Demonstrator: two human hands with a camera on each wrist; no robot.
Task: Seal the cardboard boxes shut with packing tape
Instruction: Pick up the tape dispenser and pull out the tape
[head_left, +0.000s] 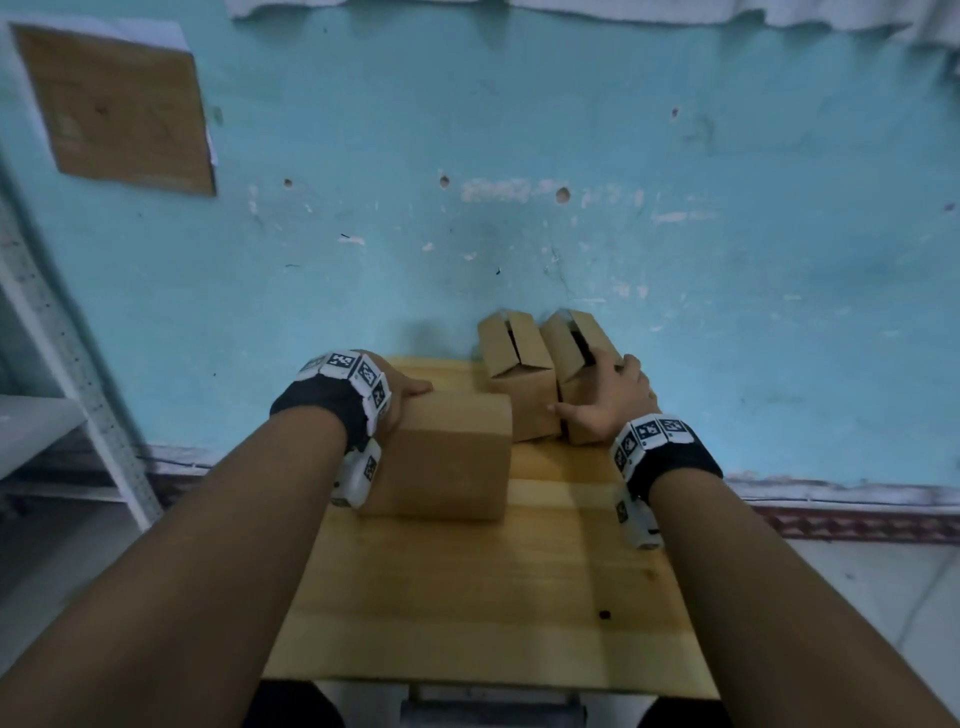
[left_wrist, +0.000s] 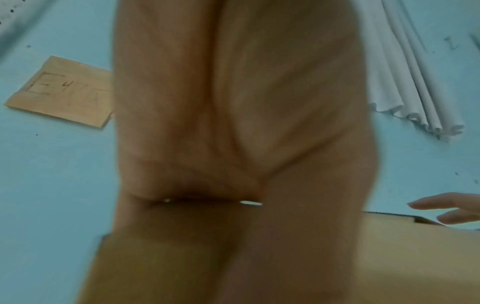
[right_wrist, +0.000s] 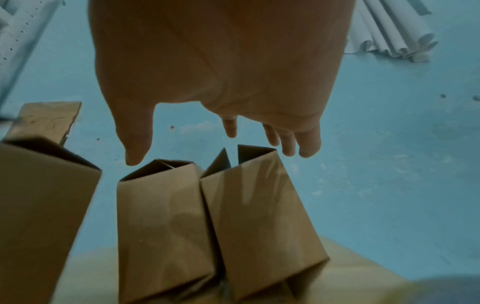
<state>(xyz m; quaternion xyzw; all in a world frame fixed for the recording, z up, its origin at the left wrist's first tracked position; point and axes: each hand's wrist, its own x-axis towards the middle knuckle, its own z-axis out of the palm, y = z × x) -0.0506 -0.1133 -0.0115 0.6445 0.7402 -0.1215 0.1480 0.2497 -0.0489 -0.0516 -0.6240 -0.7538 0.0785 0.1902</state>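
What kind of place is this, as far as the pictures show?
Probably a plain workroom or storeroom used for packing. Three cardboard boxes stand on a small wooden table against a worn, pitted blue wall, and a metal shelf rack stands to the left.

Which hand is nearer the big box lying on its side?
Left. The left hand rests on the big box; the right hand is over the rightmost small box.
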